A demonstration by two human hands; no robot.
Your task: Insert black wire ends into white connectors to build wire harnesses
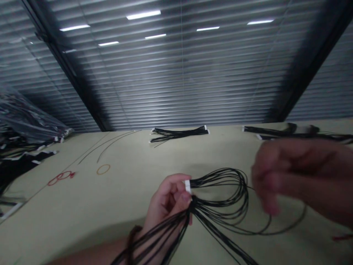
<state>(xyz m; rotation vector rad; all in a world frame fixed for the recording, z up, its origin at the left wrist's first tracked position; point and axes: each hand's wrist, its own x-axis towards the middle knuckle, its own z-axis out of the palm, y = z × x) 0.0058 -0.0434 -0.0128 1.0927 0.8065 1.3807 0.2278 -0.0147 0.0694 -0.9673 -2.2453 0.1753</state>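
Note:
My left hand [168, 202] is closed on a wire harness [217, 202] of thin black wires, just below the middle of the view. At its fingertips shows a white connector [188, 186], from which the wires loop out to the right and back to a gathered knot by my thumb. More strands hang down toward the lower edge on both sides. Off to the right, my right hand [284, 180] is blurred, its fingers pressed together at a single black wire that runs from the loop. The exact grip point of those fingers is hidden.
A black harness with white ends [179, 133] lies at the table's back edge, below the blinds [193, 84]. More harnesses [275, 131] lie behind my right hand. At left are a plastic bag [30, 114], black cables [22, 167], a red wire coil [62, 177] and a yellow ring [103, 169].

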